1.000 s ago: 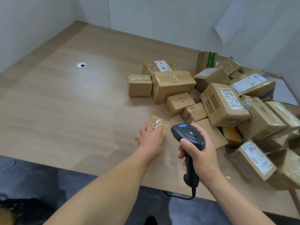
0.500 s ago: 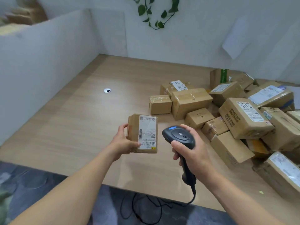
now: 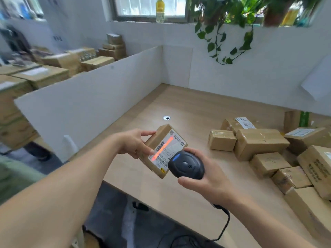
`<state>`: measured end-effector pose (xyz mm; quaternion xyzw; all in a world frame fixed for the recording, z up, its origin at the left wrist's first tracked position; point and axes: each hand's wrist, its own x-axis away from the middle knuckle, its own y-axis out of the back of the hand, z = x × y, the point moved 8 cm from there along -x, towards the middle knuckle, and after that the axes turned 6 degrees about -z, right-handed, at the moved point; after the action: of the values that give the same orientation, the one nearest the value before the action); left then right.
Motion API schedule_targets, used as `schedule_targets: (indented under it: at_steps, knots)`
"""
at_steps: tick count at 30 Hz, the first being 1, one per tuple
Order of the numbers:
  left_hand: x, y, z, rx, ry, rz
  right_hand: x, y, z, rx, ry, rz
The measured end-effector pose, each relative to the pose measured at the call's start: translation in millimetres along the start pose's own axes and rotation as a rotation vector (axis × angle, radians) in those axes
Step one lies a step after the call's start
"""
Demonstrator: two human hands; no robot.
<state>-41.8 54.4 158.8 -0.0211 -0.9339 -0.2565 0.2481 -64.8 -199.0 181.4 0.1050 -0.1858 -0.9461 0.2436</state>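
A black handheld barcode scanner (image 3: 186, 164) with a blue button is gripped by the right hand (image 3: 206, 181), fingers curled round its handle. Just beyond it, a small brown cardboard parcel (image 3: 162, 150) is held tilted above the light wooden table (image 3: 188, 108) by the left hand (image 3: 134, 144) — thumb and fingers pinching its edges — and an orange-red line of light is cast across its white label. Farther right, a pile of taped cardboard boxes (image 3: 259, 143) is seen.

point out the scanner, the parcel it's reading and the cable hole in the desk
scanner (image 3: 186, 164): head view, on the top of its black head.
parcel (image 3: 166, 149): head view, on its white label, just beside the red beam.
cable hole (image 3: 167, 117): head view, on its dark centre.
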Motion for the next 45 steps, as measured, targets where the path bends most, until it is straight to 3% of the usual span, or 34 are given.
schedule_targets:
  at_steps: [15, 19, 24, 29, 45]
  knots:
    - [85, 47, 4, -0.014, 0.131, -0.280, -17, -30, 54, -0.138, 0.190, 0.260]
    - [98, 47, 7, 0.130, 0.126, -0.383, -20, -28, 54, -0.201, 0.192, 0.305]
    - [111, 51, 20, 0.408, 0.053, -0.670, -23, -23, 47, -0.292, 0.143, 0.278]
    - [125, 40, 21, 0.553, -0.030, -0.832, -27, -23, 39, -0.405, 0.063, 0.271]
    - [166, 37, 36, 0.546, -0.079, -1.021, -15, -38, 58, -0.486, 0.057, 0.333]
